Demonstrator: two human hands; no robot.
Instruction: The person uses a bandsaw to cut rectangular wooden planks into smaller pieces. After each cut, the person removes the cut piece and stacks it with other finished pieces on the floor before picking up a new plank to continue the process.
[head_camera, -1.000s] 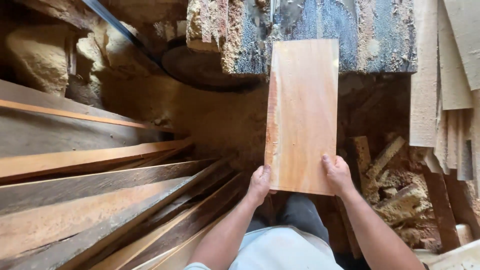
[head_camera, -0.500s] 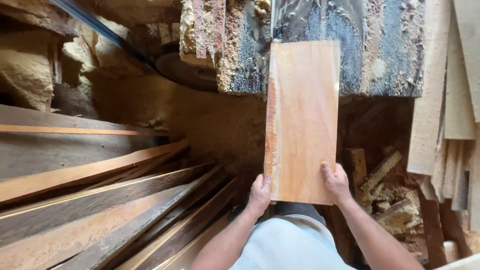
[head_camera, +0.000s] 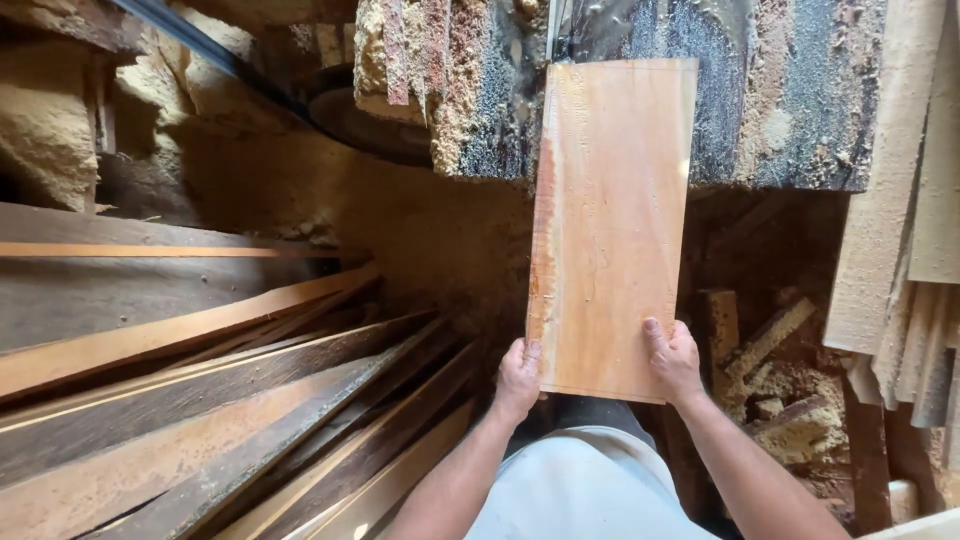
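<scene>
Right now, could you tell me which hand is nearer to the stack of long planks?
Left. The left hand grips the board's edge beside the planks; the right hand holds the opposite edge.

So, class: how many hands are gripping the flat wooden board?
2. The left hand clasps the board at its near left corner; the right hand holds the near right edge. None appear hidden.

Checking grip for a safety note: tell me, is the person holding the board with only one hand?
No: the left hand and the right hand each grip a near corner of the board.
</scene>
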